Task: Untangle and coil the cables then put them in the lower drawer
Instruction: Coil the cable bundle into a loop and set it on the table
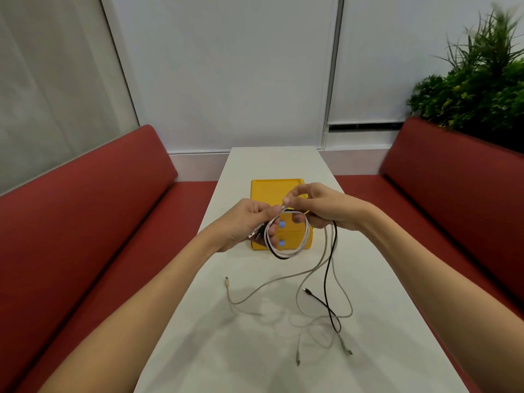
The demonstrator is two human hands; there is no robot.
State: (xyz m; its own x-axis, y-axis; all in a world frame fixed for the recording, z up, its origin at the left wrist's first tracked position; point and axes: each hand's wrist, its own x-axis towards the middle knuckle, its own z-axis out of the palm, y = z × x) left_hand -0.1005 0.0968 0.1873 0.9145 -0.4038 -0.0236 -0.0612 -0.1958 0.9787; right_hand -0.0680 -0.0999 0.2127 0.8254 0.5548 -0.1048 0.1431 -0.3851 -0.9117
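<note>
Above the white table, both hands hold a bundle of white and black cables wound into a loop point(287, 252). My left hand point(246, 222) grips the loop's left side, where the plug ends stick out. My right hand point(320, 205) pinches the cables at the loop's top right. From there loose tails hang down onto the table: a black cable point(329, 279) and white cables point(309, 321), crossing one another with their plugs lying free. Behind the loop stands a yellow drawer unit point(272, 191) with two blue-handled drawers, both shut; the lower drawer point(289, 243) is partly hidden by the loop.
The narrow white table point(255, 350) runs away from me between two red benches point(85, 222). A green plant point(476, 89) stands behind the right bench. White blinds cover the far wall.
</note>
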